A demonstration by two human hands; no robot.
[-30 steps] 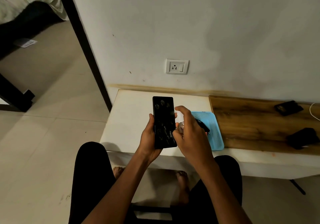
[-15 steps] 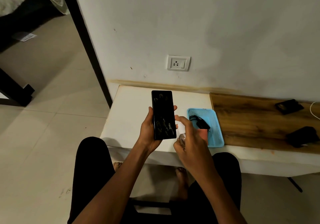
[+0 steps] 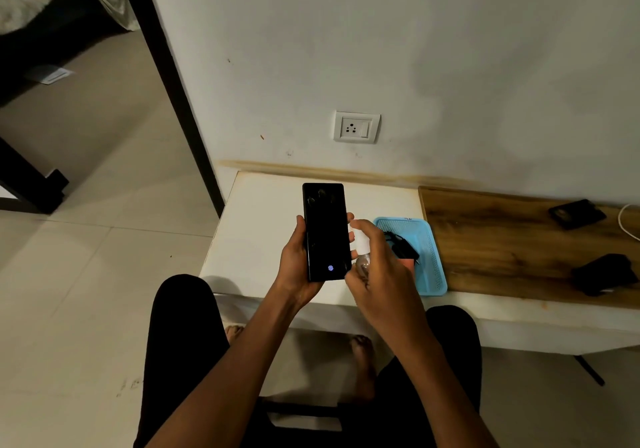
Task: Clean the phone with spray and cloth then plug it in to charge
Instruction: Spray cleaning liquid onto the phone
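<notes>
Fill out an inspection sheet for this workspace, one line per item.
Surface: white table with a wooden board on its right part.
Job's things: phone upright, fingerprint icon lit; small spray bottle beside it; blue tray with a black charger.
Clutter: two dark objects on the board.
Grippers: left hand holds the phone; right hand grips the bottle.
Cables: white cable at right edge.
Surroundings: wall socket, tiled floor.
</notes>
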